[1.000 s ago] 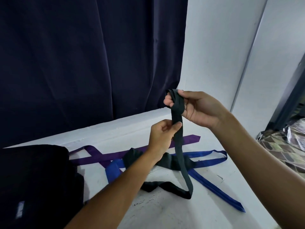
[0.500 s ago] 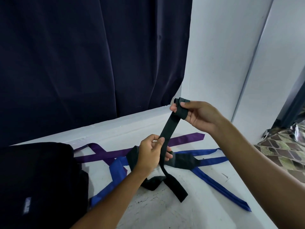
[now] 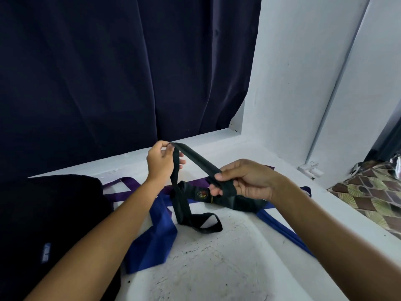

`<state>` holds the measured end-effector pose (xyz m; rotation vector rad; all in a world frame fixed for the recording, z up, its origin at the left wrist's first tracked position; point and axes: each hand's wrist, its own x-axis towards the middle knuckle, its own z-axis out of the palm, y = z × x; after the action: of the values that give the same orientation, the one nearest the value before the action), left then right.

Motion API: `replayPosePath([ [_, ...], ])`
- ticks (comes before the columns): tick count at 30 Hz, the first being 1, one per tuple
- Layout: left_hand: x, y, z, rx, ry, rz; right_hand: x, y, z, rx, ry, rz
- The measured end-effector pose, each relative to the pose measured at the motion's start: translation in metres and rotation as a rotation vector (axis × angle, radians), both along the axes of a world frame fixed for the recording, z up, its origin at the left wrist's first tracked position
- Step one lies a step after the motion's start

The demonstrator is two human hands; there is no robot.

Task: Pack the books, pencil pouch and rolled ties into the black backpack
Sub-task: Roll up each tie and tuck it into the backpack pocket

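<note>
Still early I'd say. Left hand [image 3: 161,161] pinches black tie [image 3: 196,160] at fold, right hand [image 3: 243,181] fingers curled round its end. Blue tie [image 3: 156,240], purple tie [image 3: 128,187] unrolled on desk [image 3: 217,268]. Black backpack [image 3: 50,213] sits left, nothing visibly packed.

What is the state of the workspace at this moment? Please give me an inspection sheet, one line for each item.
Surface: white ledge, scuffed and speckled.
Job's things: black tie held up, its rest trailing on the ledge; blue tie and purple tie lie unrolled; black backpack at left. Books and pencil pouch not seen.
Clutter: nothing seen.
Grippers: left hand pinches the black tie's fold; right hand grips its band.
Cables: nothing seen.
Surroundings: dark curtain behind, white wall, patterned cloth at right.
</note>
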<state>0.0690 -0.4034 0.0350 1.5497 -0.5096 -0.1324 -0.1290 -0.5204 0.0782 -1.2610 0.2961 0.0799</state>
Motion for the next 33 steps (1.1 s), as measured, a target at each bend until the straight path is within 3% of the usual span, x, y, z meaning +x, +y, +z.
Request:
replayPosePath([
  [4,-0.005,0.003,-0.016,0.004,0.009,-0.046,0.002,0.004,0.003,0.146,-0.225,-0.045],
  [8,-0.038,0.012,-0.047,0.072,-0.013,-0.181,0.016,-0.003,0.006,0.344,-0.499,-0.291],
  [10,-0.062,0.014,-0.049,0.062,0.018,-0.257,0.027,-0.009,0.002,0.282,-0.533,-0.441],
  [13,-0.093,0.016,-0.04,-0.002,0.08,-0.346,0.039,-0.017,-0.007,-0.108,-0.487,-0.665],
  [17,-0.11,0.025,-0.018,-0.045,0.144,-0.412,0.046,-0.029,-0.024,-0.697,-0.44,-0.756],
  [20,-0.111,0.035,-0.002,0.002,0.117,-0.465,0.04,-0.033,-0.026,-1.146,-0.426,-0.63],
  [22,-0.1,0.043,0.014,0.066,0.14,-0.489,0.031,-0.033,-0.023,-1.25,-0.328,-0.38],
  [25,-0.057,0.058,0.041,0.248,0.053,-0.689,0.016,-0.034,-0.018,-1.078,-0.057,0.01],
  [28,-0.017,0.067,0.052,0.451,-0.217,-0.771,0.002,-0.035,-0.013,-0.587,-0.048,0.373],
  [30,-0.003,0.064,0.042,0.407,-0.173,-0.755,-0.002,-0.031,-0.009,-0.28,-0.133,0.419],
  [33,-0.005,0.056,0.014,0.184,0.111,-0.809,0.0,-0.021,-0.007,0.009,-0.319,0.236],
])
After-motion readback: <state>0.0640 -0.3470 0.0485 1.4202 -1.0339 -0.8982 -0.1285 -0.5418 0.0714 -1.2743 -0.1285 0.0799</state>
